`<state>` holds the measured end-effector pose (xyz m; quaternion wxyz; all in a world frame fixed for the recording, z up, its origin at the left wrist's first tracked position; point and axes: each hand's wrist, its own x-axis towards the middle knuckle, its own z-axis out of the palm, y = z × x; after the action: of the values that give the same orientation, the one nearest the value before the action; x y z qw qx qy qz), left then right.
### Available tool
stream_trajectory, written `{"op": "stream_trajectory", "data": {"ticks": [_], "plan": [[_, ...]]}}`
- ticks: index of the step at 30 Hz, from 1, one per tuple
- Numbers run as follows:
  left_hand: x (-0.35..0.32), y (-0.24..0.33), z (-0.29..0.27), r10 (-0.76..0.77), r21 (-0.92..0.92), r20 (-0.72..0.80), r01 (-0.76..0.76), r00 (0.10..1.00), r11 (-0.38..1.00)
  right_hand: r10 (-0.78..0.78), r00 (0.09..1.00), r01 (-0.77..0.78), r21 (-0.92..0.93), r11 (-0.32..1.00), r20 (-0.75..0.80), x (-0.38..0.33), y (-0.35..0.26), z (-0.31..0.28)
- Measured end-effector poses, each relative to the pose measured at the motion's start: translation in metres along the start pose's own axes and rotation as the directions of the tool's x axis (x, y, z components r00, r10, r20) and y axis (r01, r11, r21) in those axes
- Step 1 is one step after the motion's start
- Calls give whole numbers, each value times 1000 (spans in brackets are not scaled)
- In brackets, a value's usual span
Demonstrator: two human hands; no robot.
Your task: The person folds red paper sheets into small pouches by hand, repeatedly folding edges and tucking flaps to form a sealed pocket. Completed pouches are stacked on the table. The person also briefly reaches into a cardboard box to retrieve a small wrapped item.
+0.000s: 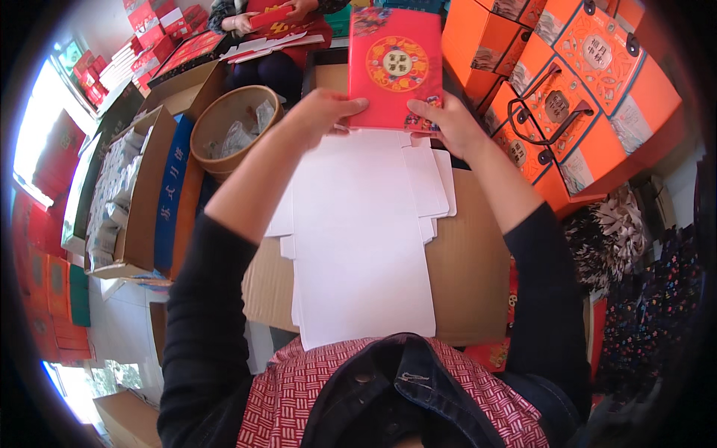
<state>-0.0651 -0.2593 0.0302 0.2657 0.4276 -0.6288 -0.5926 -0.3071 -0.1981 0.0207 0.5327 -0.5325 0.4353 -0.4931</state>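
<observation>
A flat red box panel (394, 67) with a round gold medallion at its middle is held up over the far end of the cardboard surface (470, 261). The left hand (325, 110) pinches its lower left corner, thumb on the printed face, and the right hand (448, 123) grips the lower right corner the same way; the two hands are apart, each closed on its own corner. Both forearms in black sleeves reach forward from the lower edge. Just below the panel lies a stack of white die-cut blanks (362, 239), unfolded, with flaps showing along the right side. To the right stand orange gift boxes (590, 82) with dark handles and pale round labels, stacked at a slant. On the left a round tan basket (235, 127) holds small clear packets, beside an open brown carton (131, 194) packed with small white packs and a blue panel on its side. At the far end another person's hands (272, 15) hold a red package
</observation>
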Motion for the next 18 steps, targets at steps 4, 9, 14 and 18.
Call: {"op": "stream_trajectory", "data": {"ticks": [4,9,14,18], "plan": [[95,-9,-18,-4,-35,121,8,993,999,34,997,-40,-94,995,-63,73,25,-40],[155,-51,-7,-158,-70,176,172,972,983,293,951,-309,-225,924,-100,113,78,-70],[158,-82,1,-412,67,175,406,894,911,577,814,-569,-111,815,59,111,101,-88],[158,-85,1,-380,87,259,370,888,925,588,808,-574,-271,772,-35,110,104,-91]]}}
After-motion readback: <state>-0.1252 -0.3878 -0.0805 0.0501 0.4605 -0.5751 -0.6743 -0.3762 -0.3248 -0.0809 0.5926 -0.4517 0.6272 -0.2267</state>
